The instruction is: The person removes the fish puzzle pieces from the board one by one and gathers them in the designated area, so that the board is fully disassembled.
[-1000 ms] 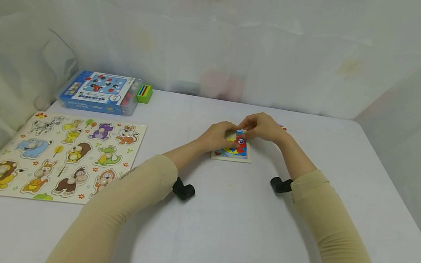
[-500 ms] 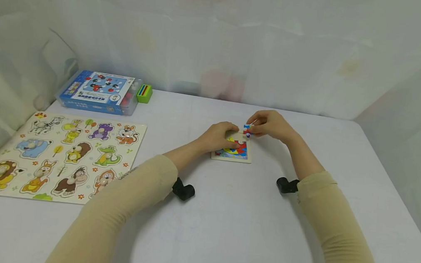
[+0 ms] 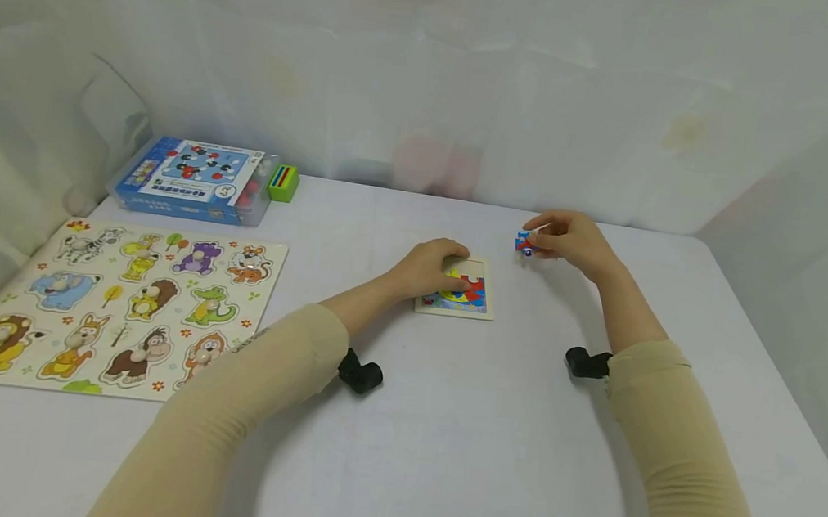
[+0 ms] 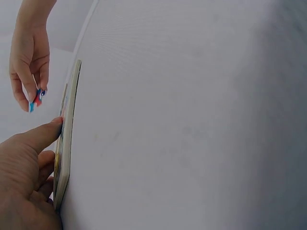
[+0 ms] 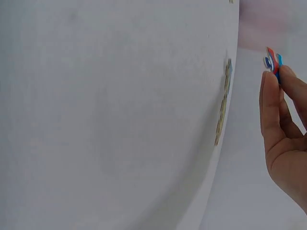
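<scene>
My left hand (image 3: 424, 268) rests over the left side of a small wooden jigsaw puzzle (image 3: 474, 301), holding it on the table. Its thumb (image 4: 50, 132) touches the colourful picture face, while the other fingers bend beside the board (image 4: 69, 139). A bare wooden gap shows along the puzzle's far edge. Farther right, my right hand (image 3: 576, 244) pinches a red and blue puzzle piece (image 3: 523, 241) with an eye printed on it, above the table. In the right wrist view, thumb and fingertips grip this piece (image 5: 272, 64). Loose flat pieces (image 5: 221, 117) lie on the table below.
An animal peg puzzle board (image 3: 111, 294) covers the table's left side. Behind it stand a blue molecular model box (image 3: 191, 182) and a small green block (image 3: 283, 184) with coloured stripes. White cloth (image 3: 581, 125) hangs along the back and sides.
My right hand has lifted the red and blue piece out of the puzzle's far right corner and carried it right and away. My left hand has stayed on the puzzle.
</scene>
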### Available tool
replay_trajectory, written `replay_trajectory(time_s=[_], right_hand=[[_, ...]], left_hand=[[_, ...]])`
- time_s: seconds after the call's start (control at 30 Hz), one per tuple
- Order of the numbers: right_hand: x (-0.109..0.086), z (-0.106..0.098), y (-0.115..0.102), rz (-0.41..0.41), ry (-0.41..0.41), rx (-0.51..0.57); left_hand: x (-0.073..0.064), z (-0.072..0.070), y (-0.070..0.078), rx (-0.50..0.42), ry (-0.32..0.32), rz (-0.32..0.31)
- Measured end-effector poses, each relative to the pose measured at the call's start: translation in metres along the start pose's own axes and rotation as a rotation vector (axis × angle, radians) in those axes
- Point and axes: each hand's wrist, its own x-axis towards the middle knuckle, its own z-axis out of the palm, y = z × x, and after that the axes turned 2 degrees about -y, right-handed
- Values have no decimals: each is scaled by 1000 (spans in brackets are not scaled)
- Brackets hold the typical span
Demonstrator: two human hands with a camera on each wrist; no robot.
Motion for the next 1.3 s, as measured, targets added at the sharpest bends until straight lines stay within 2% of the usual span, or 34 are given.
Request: replay_trajectory(time_s=[0.23,0.7,1.0,1.3], right_hand=[[-4,-15,15,-8,74,48],[-10,-34,36,139,170,97],[-12,-45,49,208,161,113],[-12,-43,49,294,119,127]], left_hand=[[0,1,-1,-1,1,0],[0,1,-1,-1,2,4],[1,1,-2,2,3,11],[1,1,-2,0,5,20]])
